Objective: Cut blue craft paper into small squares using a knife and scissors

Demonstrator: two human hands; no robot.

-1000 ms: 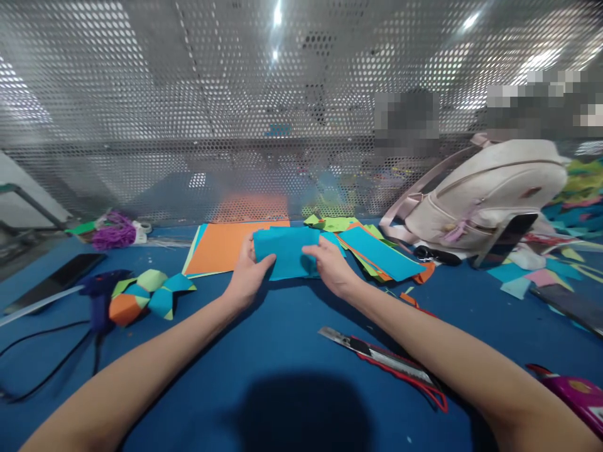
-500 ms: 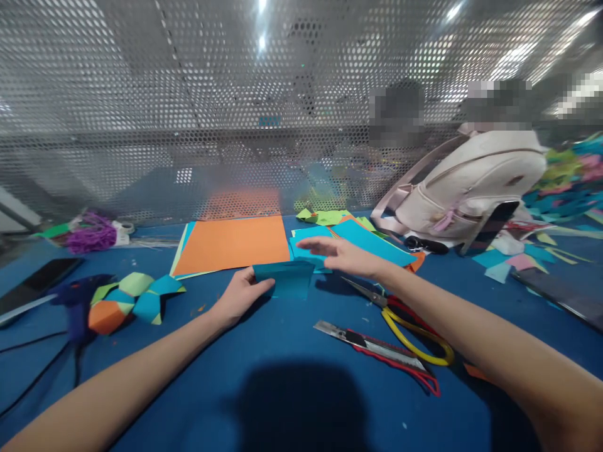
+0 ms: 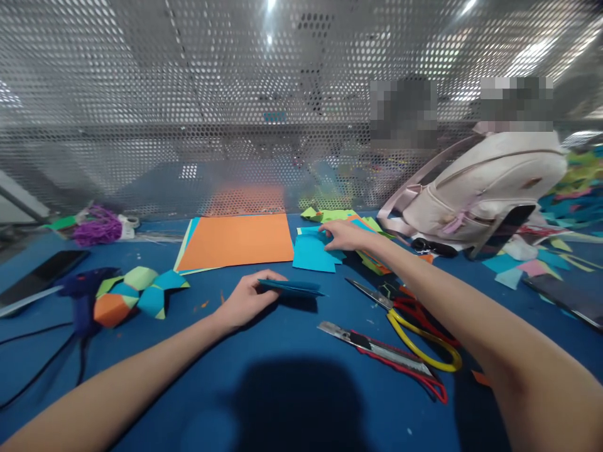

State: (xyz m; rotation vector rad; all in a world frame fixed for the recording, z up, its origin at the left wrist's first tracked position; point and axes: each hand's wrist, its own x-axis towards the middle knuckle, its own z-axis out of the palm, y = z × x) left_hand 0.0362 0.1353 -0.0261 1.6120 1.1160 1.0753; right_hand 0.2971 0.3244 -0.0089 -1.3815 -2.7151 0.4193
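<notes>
My left hand is closed on blue paper, which I see nearly edge-on just above the table. Farther back, my right hand has its fingers curled down onto a light blue sheet of paper and pinches at its upper right part. Right of centre lie scissors with yellow and red handles, under and beside my right forearm. A utility knife with its blade out rests in front of them.
A stack of orange sheets lies at the back. To the left are a glue gun, a folded-paper shape, a phone and purple string. A pale backpack and paper scraps occupy the right, before a perforated metal panel.
My right hand has lowered from above the blue sheets, and its fingers have curled onto one. The paper in my left hand has tipped from facing me to nearly edge-on.
</notes>
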